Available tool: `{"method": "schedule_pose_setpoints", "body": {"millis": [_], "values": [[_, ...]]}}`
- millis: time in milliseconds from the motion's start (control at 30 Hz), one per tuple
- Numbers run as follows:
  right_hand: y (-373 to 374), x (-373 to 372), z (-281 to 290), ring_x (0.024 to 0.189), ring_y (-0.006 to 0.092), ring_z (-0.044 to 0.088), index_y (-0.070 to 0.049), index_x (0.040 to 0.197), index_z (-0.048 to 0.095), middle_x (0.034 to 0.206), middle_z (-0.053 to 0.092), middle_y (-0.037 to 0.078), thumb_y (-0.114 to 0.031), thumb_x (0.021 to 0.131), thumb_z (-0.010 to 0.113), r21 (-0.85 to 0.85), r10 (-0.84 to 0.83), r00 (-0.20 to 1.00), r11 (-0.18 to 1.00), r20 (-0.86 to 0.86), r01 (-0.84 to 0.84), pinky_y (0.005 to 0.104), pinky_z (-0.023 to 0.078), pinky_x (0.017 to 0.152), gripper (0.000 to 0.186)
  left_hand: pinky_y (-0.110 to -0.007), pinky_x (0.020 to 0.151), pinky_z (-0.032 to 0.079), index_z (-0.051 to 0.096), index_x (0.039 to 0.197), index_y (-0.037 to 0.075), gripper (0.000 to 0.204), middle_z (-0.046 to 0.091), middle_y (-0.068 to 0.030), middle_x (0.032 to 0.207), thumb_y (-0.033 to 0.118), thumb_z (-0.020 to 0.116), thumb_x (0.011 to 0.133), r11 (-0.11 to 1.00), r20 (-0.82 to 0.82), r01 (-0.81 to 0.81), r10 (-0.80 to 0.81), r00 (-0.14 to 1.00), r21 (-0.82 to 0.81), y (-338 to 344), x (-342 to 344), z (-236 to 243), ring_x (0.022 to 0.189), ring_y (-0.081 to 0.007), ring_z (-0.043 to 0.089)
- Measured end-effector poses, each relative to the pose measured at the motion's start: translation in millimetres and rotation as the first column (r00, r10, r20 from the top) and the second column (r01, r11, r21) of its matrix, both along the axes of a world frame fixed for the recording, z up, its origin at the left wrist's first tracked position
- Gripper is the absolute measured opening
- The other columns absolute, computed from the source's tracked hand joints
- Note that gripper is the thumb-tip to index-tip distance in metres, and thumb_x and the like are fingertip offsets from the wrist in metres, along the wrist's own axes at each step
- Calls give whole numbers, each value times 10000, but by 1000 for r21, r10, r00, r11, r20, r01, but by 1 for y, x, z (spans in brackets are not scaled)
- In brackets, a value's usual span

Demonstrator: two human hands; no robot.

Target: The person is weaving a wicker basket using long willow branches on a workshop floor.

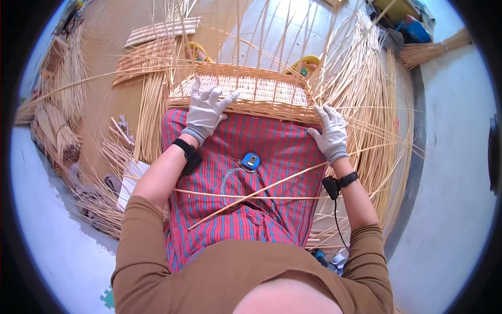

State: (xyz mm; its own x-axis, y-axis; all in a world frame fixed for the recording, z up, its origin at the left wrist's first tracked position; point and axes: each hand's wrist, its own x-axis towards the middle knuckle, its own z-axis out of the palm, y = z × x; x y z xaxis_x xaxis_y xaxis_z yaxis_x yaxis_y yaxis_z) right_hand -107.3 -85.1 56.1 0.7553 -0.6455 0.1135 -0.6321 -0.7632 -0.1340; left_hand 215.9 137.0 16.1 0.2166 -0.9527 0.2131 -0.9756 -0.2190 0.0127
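A half-woven wicker basket [254, 108] spans my knees, with a pale woven base and a browner side wall. Long upright canes rise from it toward the far side. My left hand [205, 109], in a white glove, rests at the basket's near left edge with fingers spread. At the near right corner is my right hand [331, 132], also gloved; its fingertips touch the weave and its thumb stands apart. Red plaid cloth [209, 209] covers my lap. A blue tape measure [250, 161] lies on it, with two crossed canes [251, 197] nearer me.
Loose canes [366, 104] spread over the floor at right. Woven panels [144, 60] lie at the far left, with cane bundles [60, 133] along the left wall. Yellow footwear [305, 65] shows beyond the basket. A cable [337, 225] hangs from my right wrist device.
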Motion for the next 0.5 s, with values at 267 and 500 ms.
{"method": "schedule_pose_setpoints", "body": {"millis": [267,500], "values": [[-3,64,-23,1374,349,535,-226,1465,562,1382,624,203,-506,737,860,-232,-62,951,973,-301,-10,580,201,1261,835,-509,1106,432,586,1397,253,436,710,-62,1104,170,540,971,999,74,14,-17,997,35,-37,-10,-23,1097,-246,690],[-7,70,-27,1081,308,672,-180,1154,637,992,710,101,-433,776,836,-216,-89,894,976,-439,-9,612,240,1231,496,-409,721,528,664,1299,300,379,700,-52,828,162,529,973,998,-145,-24,33,989,59,-45,-6,-43,804,-252,720]]}}
